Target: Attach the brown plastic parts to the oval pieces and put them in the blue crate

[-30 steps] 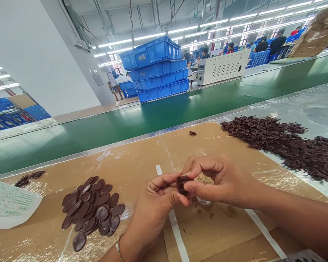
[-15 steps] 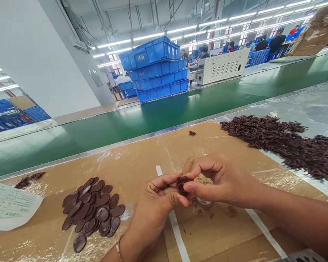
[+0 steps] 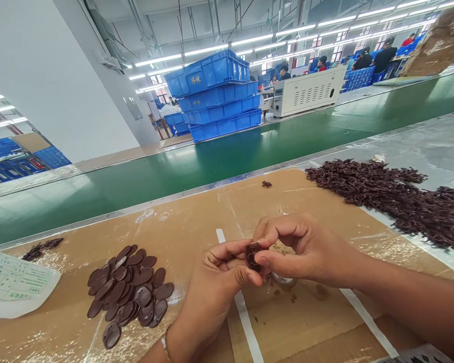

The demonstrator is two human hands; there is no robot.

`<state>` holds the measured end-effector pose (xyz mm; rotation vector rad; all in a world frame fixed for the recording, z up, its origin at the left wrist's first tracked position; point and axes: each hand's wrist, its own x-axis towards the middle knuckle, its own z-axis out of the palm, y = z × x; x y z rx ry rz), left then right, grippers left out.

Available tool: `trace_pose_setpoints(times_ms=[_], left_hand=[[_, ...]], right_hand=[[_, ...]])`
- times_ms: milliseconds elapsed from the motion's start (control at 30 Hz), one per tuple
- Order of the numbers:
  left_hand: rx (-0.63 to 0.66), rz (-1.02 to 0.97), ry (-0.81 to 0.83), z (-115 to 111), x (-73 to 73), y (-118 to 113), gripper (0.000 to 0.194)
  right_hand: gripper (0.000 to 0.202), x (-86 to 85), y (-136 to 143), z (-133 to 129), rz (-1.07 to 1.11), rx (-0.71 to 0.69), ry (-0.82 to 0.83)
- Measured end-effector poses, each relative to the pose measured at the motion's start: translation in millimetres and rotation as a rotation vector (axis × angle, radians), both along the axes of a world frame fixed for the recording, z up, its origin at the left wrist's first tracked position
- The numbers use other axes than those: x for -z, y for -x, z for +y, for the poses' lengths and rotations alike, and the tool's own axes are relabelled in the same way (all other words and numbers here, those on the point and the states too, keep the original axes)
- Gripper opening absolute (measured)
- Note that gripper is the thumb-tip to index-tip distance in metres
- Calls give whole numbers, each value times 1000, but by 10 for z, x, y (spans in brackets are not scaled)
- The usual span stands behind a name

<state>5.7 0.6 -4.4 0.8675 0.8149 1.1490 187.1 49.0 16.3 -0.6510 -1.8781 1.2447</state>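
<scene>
Between my two hands is a small dark brown oval piece, tilted up on its edge. My left hand pinches it from the left between thumb and fingers. From the right, my right hand closes thumb and forefinger on its upper right edge; whether a smaller part is in that pinch is hidden. Partly covered by my right hand, a small round clear dish sits on the brown sheet. Left of my hands lies a pile of dark brown oval pieces, some with a moulded face up.
A heap of thin dark brown branched pieces spreads at the right. Smaller clusters lie at the far left and centre back. A printed white sheet is at left. Beyond the green conveyor belt stand stacked blue crates.
Almost nothing differs. Both hands keep the same hold on the oval piece, and the whole view has shifted very slightly.
</scene>
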Motion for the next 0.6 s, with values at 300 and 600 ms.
trace_pose_setpoints(times_ms=[300,600], left_hand=[[-3,1,-5,24,23,11,31],[-3,1,-6,15,24,7,31]], right_hand=[[15,-18,5,-11,5,-3,11],[14,-19,9,-16,-8,19,8]])
